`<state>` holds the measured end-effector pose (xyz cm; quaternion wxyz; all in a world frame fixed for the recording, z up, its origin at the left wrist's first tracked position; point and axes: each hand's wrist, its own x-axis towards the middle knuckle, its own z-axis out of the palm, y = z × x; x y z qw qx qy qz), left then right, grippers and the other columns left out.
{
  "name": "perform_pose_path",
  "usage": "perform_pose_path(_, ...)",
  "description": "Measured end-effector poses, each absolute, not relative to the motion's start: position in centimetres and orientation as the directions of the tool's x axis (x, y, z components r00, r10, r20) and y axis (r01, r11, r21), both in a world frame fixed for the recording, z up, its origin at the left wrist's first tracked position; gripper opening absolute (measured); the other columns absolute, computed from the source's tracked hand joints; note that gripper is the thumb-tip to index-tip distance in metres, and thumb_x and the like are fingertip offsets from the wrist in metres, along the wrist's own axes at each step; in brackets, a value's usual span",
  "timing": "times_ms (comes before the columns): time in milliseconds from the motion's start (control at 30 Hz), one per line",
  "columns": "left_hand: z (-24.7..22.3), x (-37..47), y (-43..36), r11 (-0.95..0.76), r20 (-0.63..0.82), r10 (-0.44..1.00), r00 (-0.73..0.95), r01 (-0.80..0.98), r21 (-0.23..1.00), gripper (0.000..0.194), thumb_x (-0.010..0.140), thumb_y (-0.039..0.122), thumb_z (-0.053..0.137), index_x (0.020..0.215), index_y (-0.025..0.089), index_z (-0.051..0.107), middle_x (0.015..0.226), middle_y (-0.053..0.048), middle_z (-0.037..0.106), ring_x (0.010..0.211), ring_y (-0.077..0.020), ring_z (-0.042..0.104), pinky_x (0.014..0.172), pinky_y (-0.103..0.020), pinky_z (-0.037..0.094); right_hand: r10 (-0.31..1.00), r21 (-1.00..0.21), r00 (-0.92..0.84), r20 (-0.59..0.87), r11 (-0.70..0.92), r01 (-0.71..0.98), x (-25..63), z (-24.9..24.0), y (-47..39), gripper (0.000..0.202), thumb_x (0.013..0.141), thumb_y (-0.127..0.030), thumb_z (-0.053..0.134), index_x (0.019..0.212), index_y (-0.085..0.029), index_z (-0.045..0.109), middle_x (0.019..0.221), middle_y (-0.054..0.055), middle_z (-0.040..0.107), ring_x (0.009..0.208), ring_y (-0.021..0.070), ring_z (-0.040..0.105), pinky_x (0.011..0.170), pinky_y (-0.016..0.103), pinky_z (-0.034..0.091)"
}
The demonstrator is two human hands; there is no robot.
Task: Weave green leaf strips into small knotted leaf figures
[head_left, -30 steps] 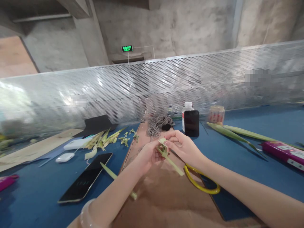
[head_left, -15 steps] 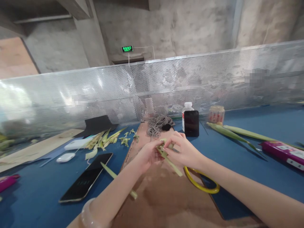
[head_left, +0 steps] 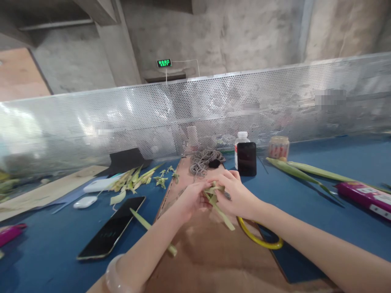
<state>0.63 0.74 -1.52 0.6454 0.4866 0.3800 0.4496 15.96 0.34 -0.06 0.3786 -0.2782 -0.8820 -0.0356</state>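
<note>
A: State the location of the green leaf strip (head_left: 224, 219).
B: Centre of the frame, over the brown board (head_left: 198, 260). The free end points toward the lower right.
A: State the finger condition.
B: Left hand (head_left: 192, 202): fingers clamped on the strip. Right hand (head_left: 240, 198): fingers curled at the strip's folded part; whether they grip it cannot be told.
A: Adjacent items?
B: Yellow loop handle (head_left: 259, 240), just below the right wrist; black phone (head_left: 111, 232), lower left.
</note>
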Motion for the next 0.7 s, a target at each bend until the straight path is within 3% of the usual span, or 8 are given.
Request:
perform_pose_path(300,-1.82,0.70,0.79,0.106,-0.036,0.944,0.329,-0.197,0.975,0.021,0.068,0.034,0.059,0.074,0.014,0.061,0.062,-0.001,0.058,0.053,-0.0115,0.052,0.054,-0.024,0.040,0.444,-0.082,-0.590,0.674,0.839,0.538,15.93,0.15,0.03,0.027,0.063,-0.004,0.044,0.084,-0.020,0.048,0.065,0.001,0.047,0.076,0.0188,0.042,0.078,0.037,0.032)
perform_pose_path(500,-1.87,0.82,0.82,0.089,-0.012,0.933,0.359,-0.200,0.976,0.021,0.068,0.033,0.059,0.074,0.014,0.060,0.064,-0.002,0.058,0.051,-0.0098,0.051,0.050,-0.022,0.038,0.427,-0.054,-0.627,0.652,0.850,0.524,15.97,0.24,-0.27,0.021,0.073,-0.008,0.043,0.090,-0.018,0.050,0.074,0.005,0.052,0.080,0.0200,0.042,0.077,0.037,0.033)
perform_pose_path(700,-1.68,0.93,0.62,0.081,-0.019,0.947,0.321,-0.183,0.980,0.019,0.069,0.032,0.056,0.073,0.014,0.058,0.064,-0.002,0.056,0.053,-0.0111,0.050,0.048,-0.022,0.037,0.438,-0.075,-0.618,0.652,0.849,0.523,15.78,0.08,-0.20,0.031,0.082,-0.009,0.033,0.109,-0.017,0.045,0.094,0.008,0.056,0.084,0.0202,0.044,0.079,0.038,0.032)
